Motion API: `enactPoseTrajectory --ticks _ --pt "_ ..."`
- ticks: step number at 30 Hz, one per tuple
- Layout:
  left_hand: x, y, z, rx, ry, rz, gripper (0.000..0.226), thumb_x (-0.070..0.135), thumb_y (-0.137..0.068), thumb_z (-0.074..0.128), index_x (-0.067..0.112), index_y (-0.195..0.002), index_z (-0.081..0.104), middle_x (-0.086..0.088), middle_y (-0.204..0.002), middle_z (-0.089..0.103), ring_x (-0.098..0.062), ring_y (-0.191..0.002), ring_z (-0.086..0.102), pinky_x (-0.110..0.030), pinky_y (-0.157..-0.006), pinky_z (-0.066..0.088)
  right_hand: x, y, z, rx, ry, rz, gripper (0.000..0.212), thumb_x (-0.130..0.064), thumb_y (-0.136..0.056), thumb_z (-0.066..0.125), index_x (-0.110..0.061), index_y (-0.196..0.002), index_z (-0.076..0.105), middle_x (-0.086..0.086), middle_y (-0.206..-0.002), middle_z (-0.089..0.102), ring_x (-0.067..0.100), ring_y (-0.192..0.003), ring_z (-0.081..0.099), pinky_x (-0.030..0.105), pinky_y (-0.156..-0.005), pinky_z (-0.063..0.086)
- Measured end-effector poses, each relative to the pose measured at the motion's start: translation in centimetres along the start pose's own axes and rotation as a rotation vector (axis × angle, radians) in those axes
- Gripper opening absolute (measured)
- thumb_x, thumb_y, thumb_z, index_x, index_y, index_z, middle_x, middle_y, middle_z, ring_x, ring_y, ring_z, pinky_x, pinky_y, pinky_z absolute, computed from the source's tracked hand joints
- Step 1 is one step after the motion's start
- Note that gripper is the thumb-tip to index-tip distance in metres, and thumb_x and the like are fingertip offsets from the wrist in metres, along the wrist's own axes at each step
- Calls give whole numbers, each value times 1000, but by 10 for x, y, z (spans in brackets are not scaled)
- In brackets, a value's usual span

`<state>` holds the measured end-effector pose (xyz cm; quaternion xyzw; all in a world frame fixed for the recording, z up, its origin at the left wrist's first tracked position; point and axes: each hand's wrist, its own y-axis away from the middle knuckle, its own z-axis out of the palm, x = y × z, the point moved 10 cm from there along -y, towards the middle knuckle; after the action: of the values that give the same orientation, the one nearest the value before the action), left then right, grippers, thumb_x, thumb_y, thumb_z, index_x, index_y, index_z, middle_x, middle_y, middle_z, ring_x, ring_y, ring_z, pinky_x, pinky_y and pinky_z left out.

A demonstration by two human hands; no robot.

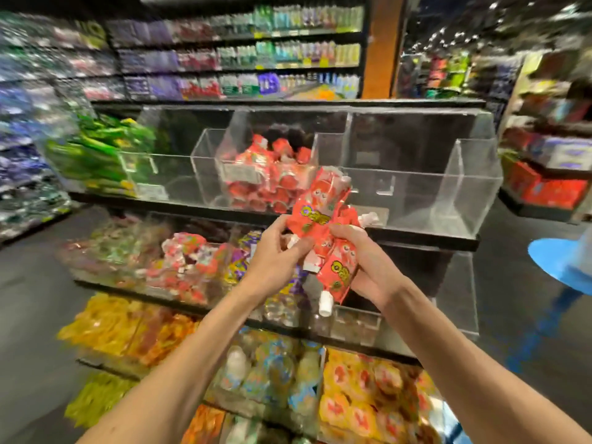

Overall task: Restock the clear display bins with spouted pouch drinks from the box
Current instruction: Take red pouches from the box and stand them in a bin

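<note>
Both hands sit close together in the middle of the frame, clamped on one bundle of red spouted pouches (315, 213). The left hand (274, 254) grips the bundle from its left side with curled fingers. The right hand (365, 264) wraps round it from the right and below. One pouch sticks up out of the bundle, and another hangs down with its white cap (325, 305) pointing at the lower part of the frame.

Just behind and above the bundle runs the top clear bin (416, 200), split by clear dividers. Its middle compartment holds a heap of matching red pouches (266, 181). To the left of that, green packs (105, 145) are heaped in the end compartment, blurred.

Below the hands, the lower tiers hold pink and purple packs (182, 257), then yellow packs (109, 322) at lower left. Stocked shelves (256, 59) cross the top of the frame, too blurred to read
</note>
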<state>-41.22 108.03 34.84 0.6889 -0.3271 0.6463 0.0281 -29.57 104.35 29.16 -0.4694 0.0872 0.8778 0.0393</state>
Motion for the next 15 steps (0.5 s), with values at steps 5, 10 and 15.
enactPoseTrajectory --ticks 5,10,15 --pt "-1 -28 -38 -14 -18 -40 12 22 -103 53 19 -110 62 -18 -99 72 -16 -83 63 -30 -77 47 -14 -41 22 -30 27 -33 53 -20 -78 69 -1 -127 62 18 -119 69 25 -93 70 37 -88 58" --pt "-10 -53 -89 87 125 -66 13 15 -104 49 13 -99 61 -1 -87 74 -13 -79 70 -22 -66 55 -9 -80 49 -33 33 -12 43 -19 -87 63 3 -124 63 23 -119 67 29 -91 70 39 -83 60" --pt "-23 -79 -137 105 244 -63 13 20 -105 46 13 -104 57 -16 -91 72 -29 -71 74 -32 -55 59 4 -119 60 74 80 -39 78 -28 -63 82 6 -128 55 23 -111 63 30 -84 66 36 -71 58"
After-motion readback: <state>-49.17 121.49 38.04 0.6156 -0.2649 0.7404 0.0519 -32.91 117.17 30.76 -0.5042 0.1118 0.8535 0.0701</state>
